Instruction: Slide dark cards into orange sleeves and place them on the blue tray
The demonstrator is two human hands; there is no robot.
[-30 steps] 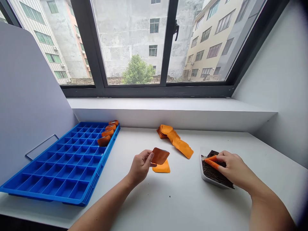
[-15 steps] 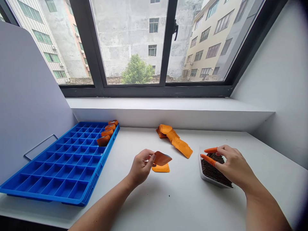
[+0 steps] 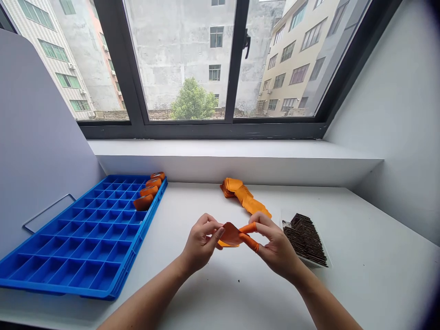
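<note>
My left hand (image 3: 202, 237) pinches the left edge of a small orange pouch (image 3: 230, 234) between thumb and fingers. Orange finger cots cover the thumb and forefinger of my right hand (image 3: 271, 243), which are pressed together at the pouch's right end. Whether anything else is between those fingertips is hidden. Another flat orange pouch (image 3: 227, 245) lies on the table just beneath, mostly covered. To the right of my right hand stands a clear plastic tub (image 3: 311, 263) packed with rows of thin dark brown slices (image 3: 305, 238).
A blue compartment tray (image 3: 115, 286) lies at the left, with several orange pouches (image 3: 143, 202) standing in its far right compartments. More flat pouches (image 3: 245, 195) fan out from a pile near the sill (image 3: 237, 149). Dark specks dot the white table (image 3: 220, 302).
My right hand has moved left from above the tub to the right end of the pouch, and its fingers have closed. My left hand stays nearly in place. The view has shifted slightly.
</note>
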